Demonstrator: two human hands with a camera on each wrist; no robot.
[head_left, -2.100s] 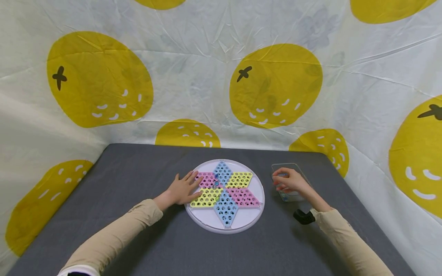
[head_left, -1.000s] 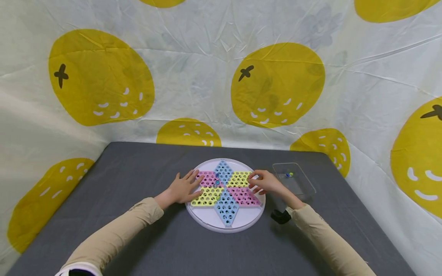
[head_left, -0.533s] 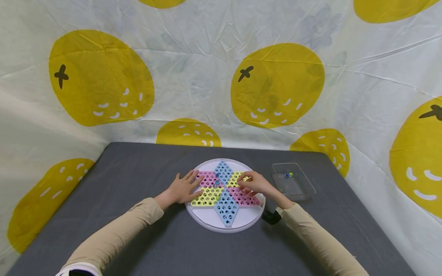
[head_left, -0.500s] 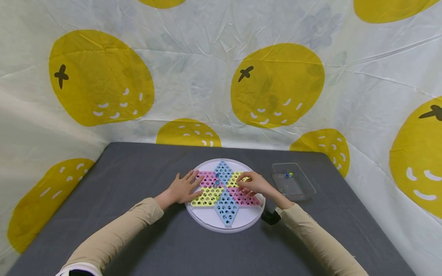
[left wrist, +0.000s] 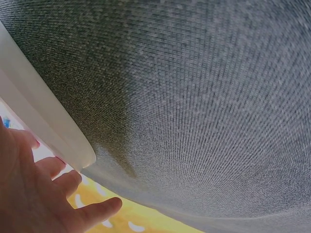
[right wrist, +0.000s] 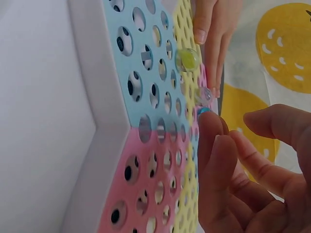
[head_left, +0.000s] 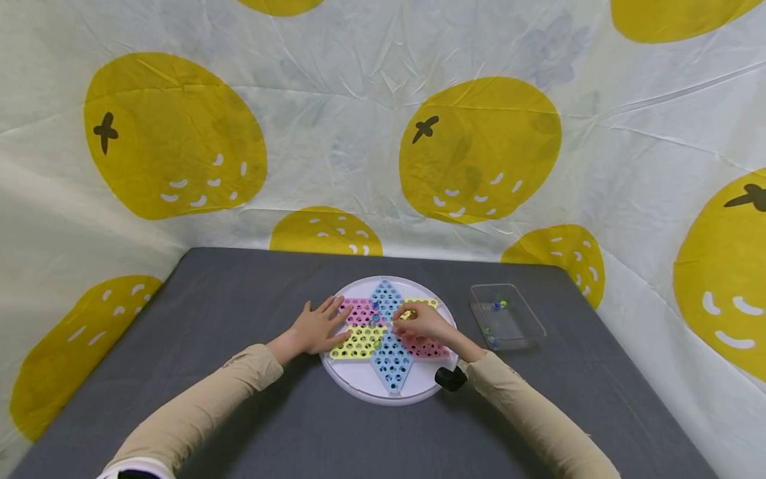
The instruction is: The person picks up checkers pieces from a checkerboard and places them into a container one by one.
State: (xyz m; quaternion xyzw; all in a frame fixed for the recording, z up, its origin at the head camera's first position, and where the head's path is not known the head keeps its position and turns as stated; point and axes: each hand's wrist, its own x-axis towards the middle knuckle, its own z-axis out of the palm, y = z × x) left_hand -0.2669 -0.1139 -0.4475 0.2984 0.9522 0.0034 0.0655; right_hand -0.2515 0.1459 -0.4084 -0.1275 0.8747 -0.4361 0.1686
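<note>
A round white Chinese checkers board [head_left: 419, 382] with a pink, yellow and blue star stands on the table. My left hand [head_left: 319, 327] lies with spread fingers on its left edge. My right hand [head_left: 426, 324] is over the star's right half, with curled fingers near the centre. In the right wrist view, two fingertips come together beside a blue marble [right wrist: 203, 110]. Whether they pinch it or it sits on the board cannot be told. A yellow-green marble [right wrist: 187, 59] and a clear marble [right wrist: 204, 95] sit in the holes.
A clear plastic box [head_left: 526, 316] stands right of the board. Inside it are a dark blue marble [head_left: 497, 305], a green marble [head_left: 503, 304] and some at its near left corner. Dark grey cloth [head_left: 335, 439] covers the table; a patterned white sheet [head_left: 335, 146] hangs behind.
My right hand has travelled left from the clear box, across the board's right side to near the star's centre. The left hand stays at the board's left edge.
</note>
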